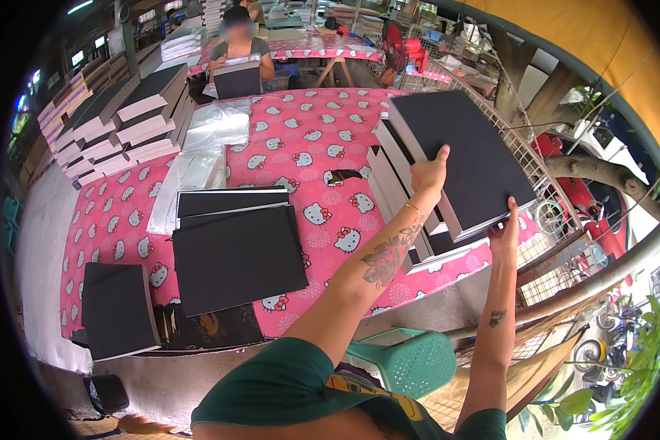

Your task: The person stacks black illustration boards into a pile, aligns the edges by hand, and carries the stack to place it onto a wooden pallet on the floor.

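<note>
A thick black-covered book (466,158) with pale page edges lies slightly askew on top of a stack of similar books (397,194) at the table's right end. My left hand (430,176) grips its left side, thumb over the cover. At its near right corner, my right hand (504,231) holds the edge with the thumb on top and the fingers curled beneath, partly hidden. Left of my arms lies a loose pile of flat black covers (240,257). Another thick black book (117,308) rests at the front left corner.
Stacked black books (121,125) fill the far left of the pink patterned table (323,154). Clear plastic sleeves (191,180) lie beside them. A green stool (411,363) stands below the front edge. Across the table, a person holds a black book (237,79). Wire mesh borders the right side.
</note>
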